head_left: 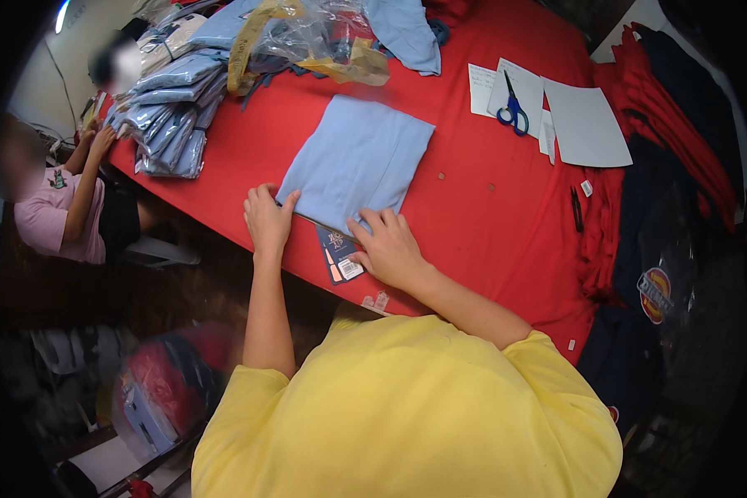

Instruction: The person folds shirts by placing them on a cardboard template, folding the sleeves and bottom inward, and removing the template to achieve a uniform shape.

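Two hands pin the folded light-blue garment point(355, 160) flat on the red table point(473, 216). Left hand point(267, 220) and right hand point(388, 246) press its near edge with fingers spread, holding nothing, so the fold stays. Its dark hang tag point(338, 254) sticks out between them.

We see matt, soft-looking cloth: light-blue folded garment point(355, 161) on red cloth-covered surface point(481, 207). Hang tag point(339, 253) prob. glossy card. Crinkly clear plastic bag point(324, 37), matt paper sheets point(585, 126).

Both hands press the near edge of a folded light-blue garment point(357, 159): left hand point(267, 219) at its near-left corner, right hand point(388, 246) at its near-right, beside a dark hang tag point(338, 253).
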`<state>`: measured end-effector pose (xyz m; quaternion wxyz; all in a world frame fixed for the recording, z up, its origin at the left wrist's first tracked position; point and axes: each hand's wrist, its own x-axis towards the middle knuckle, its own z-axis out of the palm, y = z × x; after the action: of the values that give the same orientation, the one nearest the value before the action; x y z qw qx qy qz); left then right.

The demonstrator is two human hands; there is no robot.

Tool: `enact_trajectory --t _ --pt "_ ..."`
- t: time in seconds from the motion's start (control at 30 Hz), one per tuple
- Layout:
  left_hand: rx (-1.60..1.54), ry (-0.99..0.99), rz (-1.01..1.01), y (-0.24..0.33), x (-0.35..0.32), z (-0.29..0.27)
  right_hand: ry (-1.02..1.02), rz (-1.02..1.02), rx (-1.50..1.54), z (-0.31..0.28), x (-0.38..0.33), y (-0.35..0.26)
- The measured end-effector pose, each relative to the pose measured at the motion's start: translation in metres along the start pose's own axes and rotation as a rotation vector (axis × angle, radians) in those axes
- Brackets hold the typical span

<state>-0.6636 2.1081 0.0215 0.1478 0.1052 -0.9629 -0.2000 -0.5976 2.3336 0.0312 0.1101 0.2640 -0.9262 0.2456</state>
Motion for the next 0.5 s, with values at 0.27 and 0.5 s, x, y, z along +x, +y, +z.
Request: enact_trajectory --t 0.27,0.5 --pt "-0.370 -0.155 -0.142 -0.022 -0.002 -0.027 -0.157 -0.197 -0.192 0.004 0.000 0.002" --pt "-0.700 -0.252 0.049 0.009 -0.002 -0.081 0.036 -0.320 -0.232 -0.048 0.006 0.013"
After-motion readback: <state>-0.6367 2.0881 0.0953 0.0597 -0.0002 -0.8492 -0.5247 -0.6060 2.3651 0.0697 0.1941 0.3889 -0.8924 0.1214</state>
